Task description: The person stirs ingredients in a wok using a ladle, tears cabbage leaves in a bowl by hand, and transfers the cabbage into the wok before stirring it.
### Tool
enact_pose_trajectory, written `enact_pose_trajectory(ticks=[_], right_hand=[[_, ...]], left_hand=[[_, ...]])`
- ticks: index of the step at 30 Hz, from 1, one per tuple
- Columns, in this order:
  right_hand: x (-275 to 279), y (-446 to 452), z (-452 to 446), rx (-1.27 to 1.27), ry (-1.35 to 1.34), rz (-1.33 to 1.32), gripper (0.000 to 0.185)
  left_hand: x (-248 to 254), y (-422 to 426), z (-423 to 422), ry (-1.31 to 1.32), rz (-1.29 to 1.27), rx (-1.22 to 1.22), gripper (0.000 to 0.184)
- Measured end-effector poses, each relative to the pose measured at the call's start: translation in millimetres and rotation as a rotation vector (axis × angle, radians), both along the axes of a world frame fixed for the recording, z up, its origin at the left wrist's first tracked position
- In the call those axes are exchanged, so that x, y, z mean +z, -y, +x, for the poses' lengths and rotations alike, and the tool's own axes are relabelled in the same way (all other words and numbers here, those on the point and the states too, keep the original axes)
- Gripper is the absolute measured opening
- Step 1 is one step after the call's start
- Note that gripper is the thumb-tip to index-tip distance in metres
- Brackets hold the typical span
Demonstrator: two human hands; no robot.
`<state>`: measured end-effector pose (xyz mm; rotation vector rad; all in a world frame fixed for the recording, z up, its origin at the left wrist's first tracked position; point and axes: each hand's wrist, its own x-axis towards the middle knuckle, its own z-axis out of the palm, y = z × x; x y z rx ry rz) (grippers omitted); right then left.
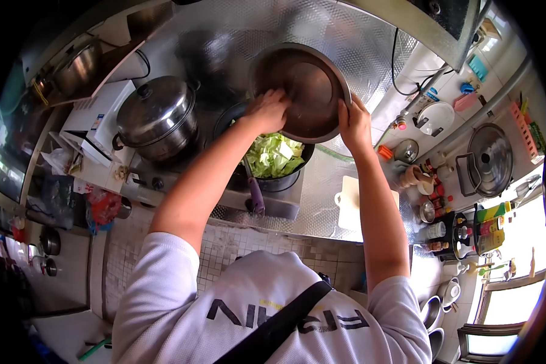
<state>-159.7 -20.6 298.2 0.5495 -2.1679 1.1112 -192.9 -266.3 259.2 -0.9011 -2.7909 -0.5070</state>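
A wide metal bowl point(317, 124) is tilted on its side above the stove, its hollow facing me. My right hand point(355, 126) grips its right rim, thumb on the near side. At the bowl's left inner edge, my left hand point(269, 111) reaches in with fingers stretched out; I see nothing held in it. Below the bowl sits a dark pan point(280, 184) with a purple handle point(256, 195) pointing toward me. Chopped green cabbage point(274, 156) fills the visible part of the pan. My left forearm and the bowl hide the pan's far side.
A large lidded steel pot point(156, 118) stands left of the pan. On the counter to the right lies a pale cutting board point(349, 205), partly behind my right arm. Bottles and jars point(434, 230) line the right side, beside a hanging pot lid point(490, 159).
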Motion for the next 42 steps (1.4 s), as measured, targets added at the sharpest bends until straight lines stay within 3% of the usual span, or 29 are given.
enact_pose_trajectory(ticks=[2, 3, 6, 9, 13, 16, 17, 20, 21, 24, 27, 30, 33, 36, 37, 40, 42], right_hand=[[-0.3, 3.9, -1.3, -0.015, -0.034, 0.018, 0.017], [-3.8, 4.5, -0.2, -0.032, -0.028, 0.038, 0.017], [-2.8, 2.6, 5.7, -0.067, 0.055, 0.049, 0.017], [-3.6, 8.7, 0.6, -0.027, 0.0, 0.058, 0.019], [4.0, 12.0, 1.9, -0.026, 0.0, 0.038, 0.02], [-1.4, 4.8, 4.1, -0.053, -0.069, 0.096, 0.02], [-1.8, 1.7, 5.9, -0.069, -0.048, 0.097, 0.02], [-0.1, 3.0, 6.9, -0.084, -0.025, 0.092, 0.021], [2.5, 3.5, 7.1, -0.08, -0.038, 0.089, 0.021], [5.6, 2.3, 5.7, -0.077, -0.069, 0.104, 0.021], [2.4, 0.7, 6.4, -0.095, -0.068, 0.072, 0.021], [1.4, 1.5, 7.5, -0.081, -0.05, 0.016, 0.021], [5.5, 4.3, 10.2, -0.107, -0.037, -0.018, 0.021], [1.4, -0.5, 9.8, -0.179, -0.071, 0.0, 0.023], [-1.1, -5.8, 8.9, -0.211, -0.09, 0.014, 0.024], [1.3, -11.6, 9.5, -0.221, -0.08, -0.016, 0.026], [4.7, -8.4, 9.9, -0.23, -0.065, -0.069, 0.018]], left_hand=[[-17.9, 3.8, -2.0, 0.31, -0.066, -0.126, 0.026], [-5.5, 0.3, 3.7, 0.572, -0.117, -0.059, 0.026], [30.1, -7.1, 10.8, 0.835, -0.35, -0.01, 0.028], [6.0, -10.7, 16.4, 0.0, 0.121, 0.036, 0.033], [7.4, -21.3, 13.3, 0.189, -0.149, -0.157, 0.042], [63.3, -26.5, 24.6, 0.677, -0.711, -0.018, 0.042], [63.4, -21.1, 25.2, 0.677, -0.667, 0.089, 0.037], [19.0, 1.1, 14.8, -0.028, -0.131, 0.097, 0.033], [20.5, 0.8, 12.8, -0.099, -0.174, 0.086, 0.032], [-9.1, -4.8, 10.6, 0.083, -0.254, 0.1, 0.03], [38.6, -26.4, 21.5, 0.812, -0.354, -0.031, 0.031], [29.5, -38.5, 41.0, 0.246, 0.104, -0.04, 0.041], [13.0, -54.5, 54.0, 0.037, 0.078, -0.205, 0.058], [5.3, -43.1, 70.2, 0.105, -0.298, 0.032, 0.066], [7.6, -43.8, 73.2, 0.195, -0.537, 0.217, 0.064], [11.5, -34.4, 66.4, 0.3, -0.703, 0.379, 0.063], [13.1, -36.6, 66.0, 0.05, -0.404, 0.194, 0.065]])
